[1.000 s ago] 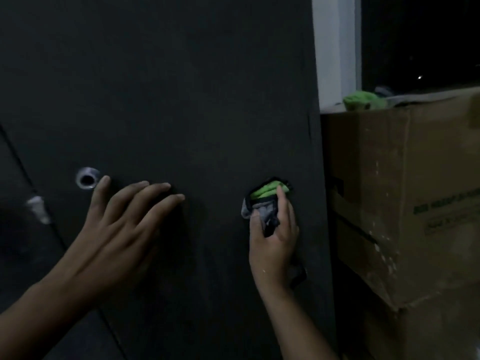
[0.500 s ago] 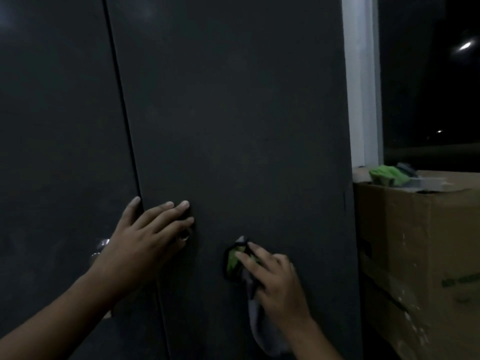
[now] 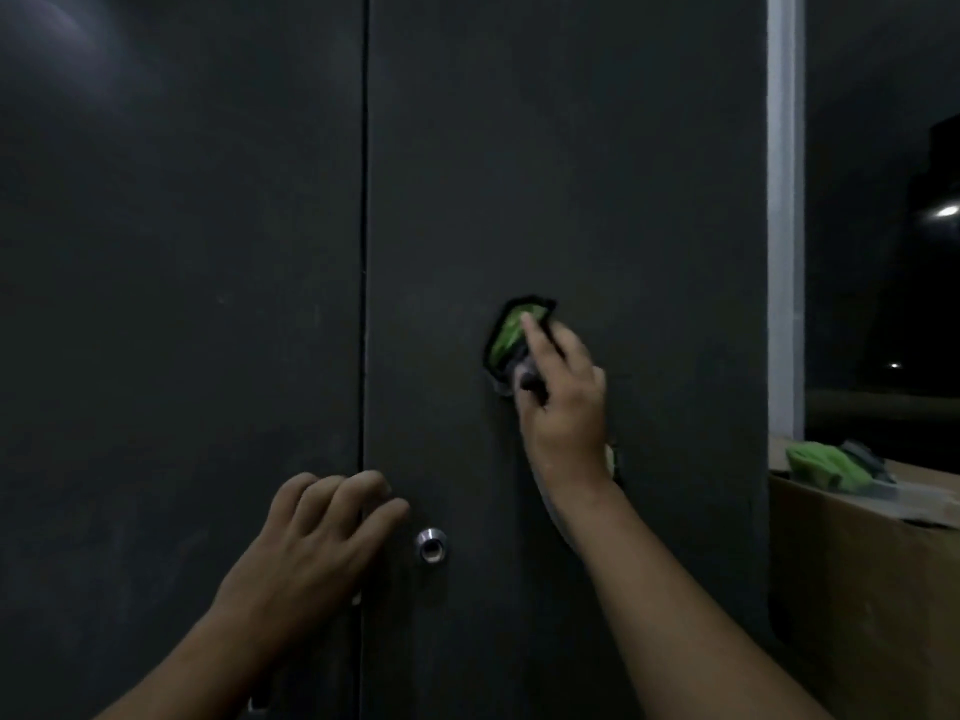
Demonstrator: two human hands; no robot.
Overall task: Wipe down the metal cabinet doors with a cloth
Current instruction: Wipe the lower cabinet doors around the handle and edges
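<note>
Now the right hand (image 3: 563,402), fingers clamped on the cloth (image 3: 511,332), has carried it higher up the right door (image 3: 623,174), so wiping advances, while the left hand (image 3: 311,543) braces with fingers apart.

Green/grey cloth (image 3: 511,332) bunched flat on dark R door (image 3: 597,174) – mid-height

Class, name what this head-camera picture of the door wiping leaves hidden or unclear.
Head view:
cloth: mostly under the right hand.
cardboard box: cut off by the right edge.
green bundle on the box: too dim to identify.
Dust on the right door: lost in darkness.
</note>
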